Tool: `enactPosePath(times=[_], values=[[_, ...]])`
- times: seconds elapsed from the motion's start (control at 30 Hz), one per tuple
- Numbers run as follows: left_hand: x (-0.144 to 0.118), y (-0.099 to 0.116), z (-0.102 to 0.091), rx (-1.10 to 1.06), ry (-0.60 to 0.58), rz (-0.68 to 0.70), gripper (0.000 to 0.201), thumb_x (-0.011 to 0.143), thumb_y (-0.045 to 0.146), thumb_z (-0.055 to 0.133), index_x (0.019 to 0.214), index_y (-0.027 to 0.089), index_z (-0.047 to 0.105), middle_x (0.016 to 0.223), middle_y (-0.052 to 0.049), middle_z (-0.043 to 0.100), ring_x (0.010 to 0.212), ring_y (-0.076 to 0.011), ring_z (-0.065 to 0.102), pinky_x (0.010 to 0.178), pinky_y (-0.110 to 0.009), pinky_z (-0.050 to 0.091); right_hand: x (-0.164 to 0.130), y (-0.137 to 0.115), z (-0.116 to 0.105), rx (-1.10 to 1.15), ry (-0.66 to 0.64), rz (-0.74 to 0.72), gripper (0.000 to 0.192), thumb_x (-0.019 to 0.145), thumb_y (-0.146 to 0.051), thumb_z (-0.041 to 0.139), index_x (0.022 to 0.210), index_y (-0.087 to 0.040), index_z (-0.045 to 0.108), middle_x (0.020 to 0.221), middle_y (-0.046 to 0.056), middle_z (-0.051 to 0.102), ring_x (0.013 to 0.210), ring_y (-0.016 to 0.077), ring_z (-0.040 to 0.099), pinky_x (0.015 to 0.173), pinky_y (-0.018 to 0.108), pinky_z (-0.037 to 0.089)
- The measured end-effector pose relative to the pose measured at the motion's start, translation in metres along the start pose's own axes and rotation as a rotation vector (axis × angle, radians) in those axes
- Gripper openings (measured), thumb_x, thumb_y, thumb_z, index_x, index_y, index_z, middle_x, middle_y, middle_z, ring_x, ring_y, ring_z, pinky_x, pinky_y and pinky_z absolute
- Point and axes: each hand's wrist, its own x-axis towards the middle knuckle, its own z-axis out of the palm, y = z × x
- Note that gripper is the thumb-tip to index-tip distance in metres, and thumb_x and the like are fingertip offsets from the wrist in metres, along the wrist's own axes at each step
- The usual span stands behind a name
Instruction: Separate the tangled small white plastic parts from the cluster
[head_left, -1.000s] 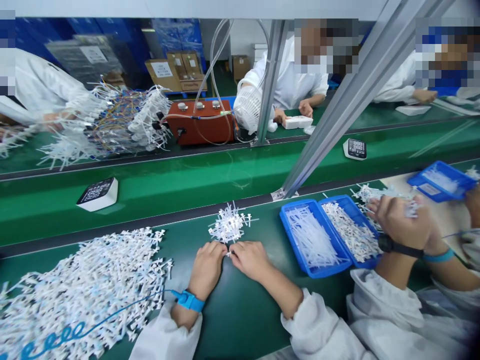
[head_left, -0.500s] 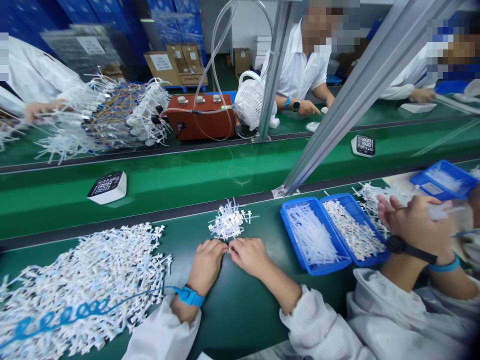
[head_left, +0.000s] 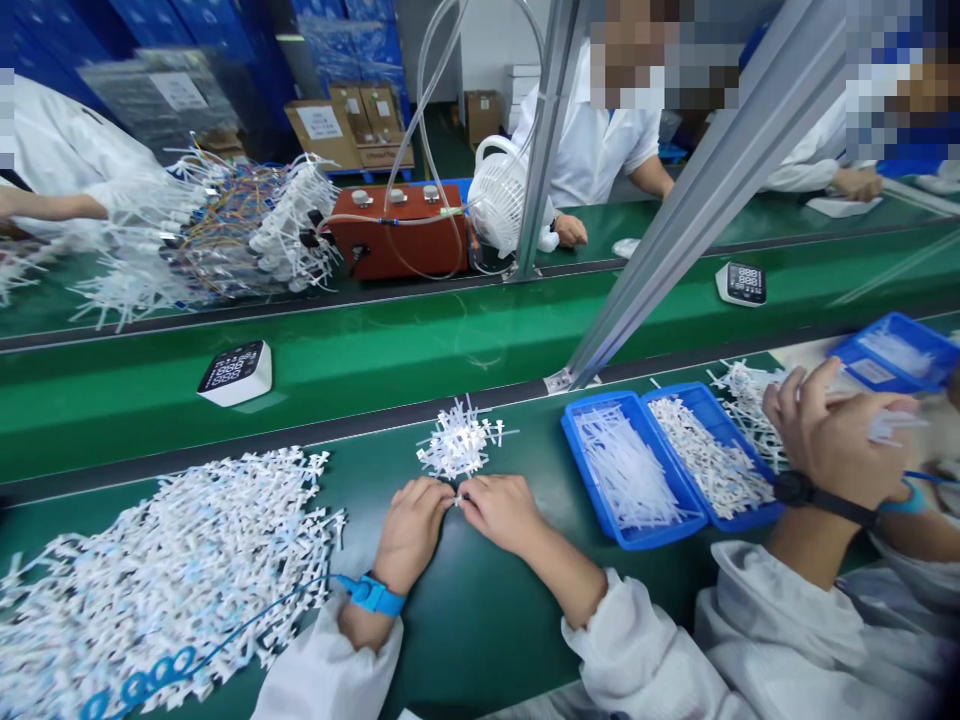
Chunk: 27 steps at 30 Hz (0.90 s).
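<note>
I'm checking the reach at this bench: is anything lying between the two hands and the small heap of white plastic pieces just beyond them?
Nothing visible: only bare green bench lies between the left hand, right hand and the small heap of white plastic pieces.

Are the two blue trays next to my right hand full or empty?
Partly filled: both blue trays hold white plastic pieces, with blue rims showing above them.

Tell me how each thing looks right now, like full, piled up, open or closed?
Left hand: grip closed on a small white part.
Right hand: pinching the same part.
Small pile: heaped, just beyond the fingertips.
Big pile: spread wide.
Blue trays: open, part full.
Wrist strap: on, cord attached.
</note>
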Motion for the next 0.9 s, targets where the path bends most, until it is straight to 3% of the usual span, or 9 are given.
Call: enactPosePath(times=[0.9], values=[[0.0048, 0.0065, 0.0030, 0.127, -0.047, -0.030, 0.023, 0.099, 0.027, 0.041, 0.092, 0.023, 0.062, 0.094, -0.004, 0.065, 0.085, -0.0207, 0.053, 0.074, -0.035, 0.036, 0.0034, -0.0014, -0.0018, -0.002, -0.036, 0.003, 0.018, 0.096, -0.035, 0.048, 0.100, -0.022, 0.061, 0.095, 0.003, 0.069, 0.086, 0.0161, 0.063, 0.075, 0.024, 0.039]])
